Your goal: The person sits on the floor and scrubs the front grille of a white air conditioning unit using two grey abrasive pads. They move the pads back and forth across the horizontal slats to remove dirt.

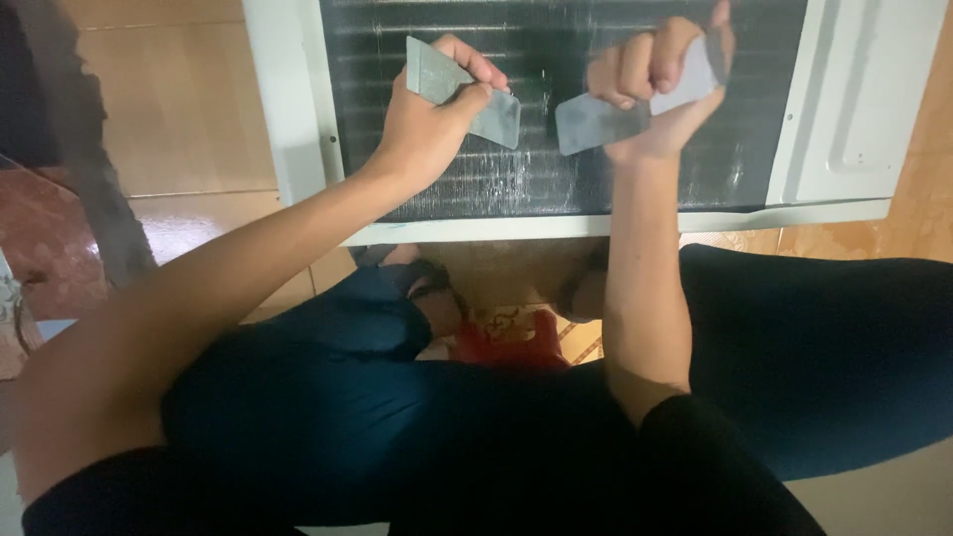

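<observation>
- The left hand (429, 114) is closed around a flat grey angular scraper blade (465, 87), thumb and fingers pinching its upper end, the lower tip pointing toward 4 o'clock.
- The right hand (655, 84) is fisted on a second flat grey scraper blade (606, 114), whose wide end points toward 8 o'clock.
- Both blades lie against the dark finned metal coil panel (556, 179), near each other at its middle, tips apart.
- The white metal appliance casing (854, 109) frames the panel at 3, 6 and 9 o'clock.
- At 6 o'clock, the person's dark blue trousers (794, 337) and a red patterned object (511, 342) between the knees.
- Tan tiled floor (169, 99) lies at 9 o'clock.
</observation>
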